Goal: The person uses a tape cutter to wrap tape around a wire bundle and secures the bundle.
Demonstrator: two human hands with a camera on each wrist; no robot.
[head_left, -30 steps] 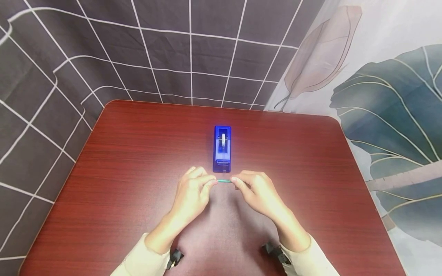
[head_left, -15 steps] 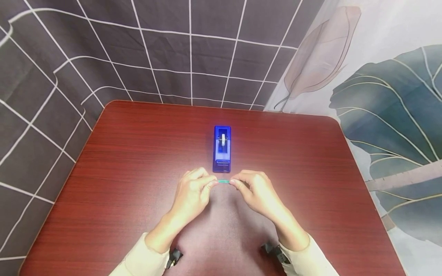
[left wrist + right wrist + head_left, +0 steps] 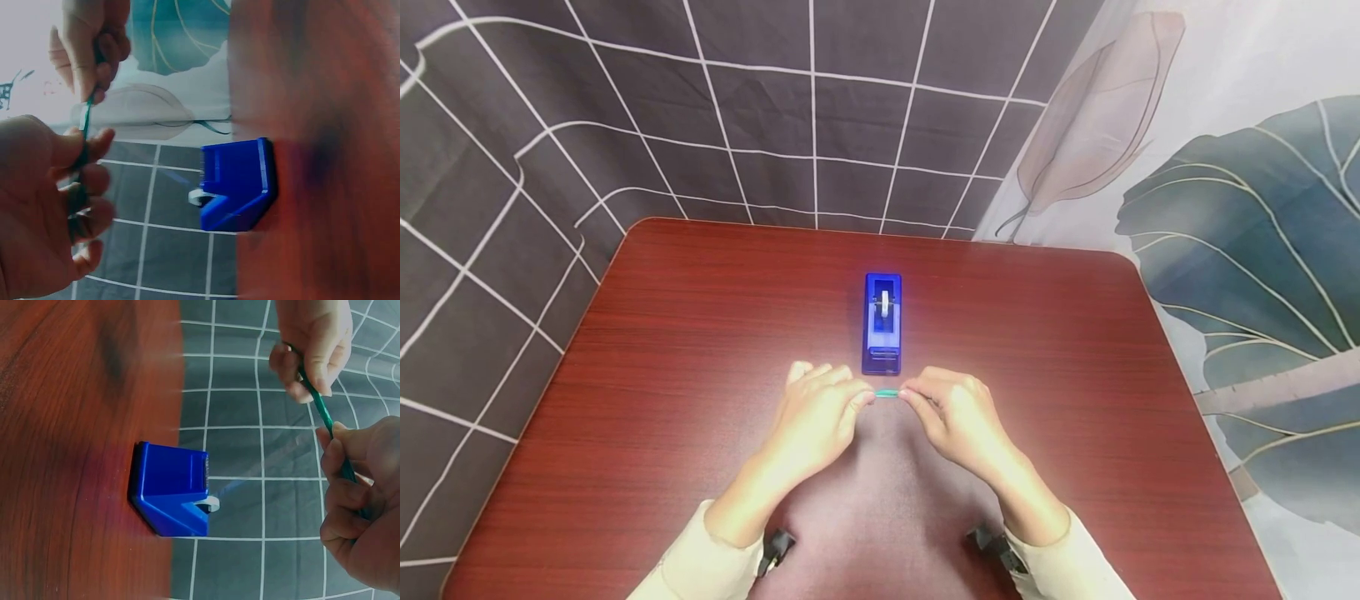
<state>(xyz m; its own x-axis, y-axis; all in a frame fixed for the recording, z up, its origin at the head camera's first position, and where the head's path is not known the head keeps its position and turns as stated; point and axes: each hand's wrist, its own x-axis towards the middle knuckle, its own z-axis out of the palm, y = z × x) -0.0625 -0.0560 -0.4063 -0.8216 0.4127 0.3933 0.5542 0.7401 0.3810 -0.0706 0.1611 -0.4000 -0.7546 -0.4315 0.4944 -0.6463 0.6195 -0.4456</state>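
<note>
Both hands hold a thin green stick-like strip, level in front of the blue tape dispenser; its exact kind cannot be told. My left hand pinches one end between thumb and index finger, its other fingers loosely spread. The other end is pinched by my right hand, whose remaining fingers curl round the strip in the right wrist view. Only a short middle piece shows between the fingertips. The dispenser stands apart from the hands, with a white tape roll in it.
A reddish-brown wooden table bears the dispenser. Behind it hangs a dark grey cloth with white grid lines, and a leaf-patterned curtain is at the right. A faint translucent streak shows near the tape roll in the right wrist view.
The left hand's outer fingers have lifted and spread, and its wrist has shifted slightly left. The green strip has turned a little between the fingertips. The dispenser has stayed still.
</note>
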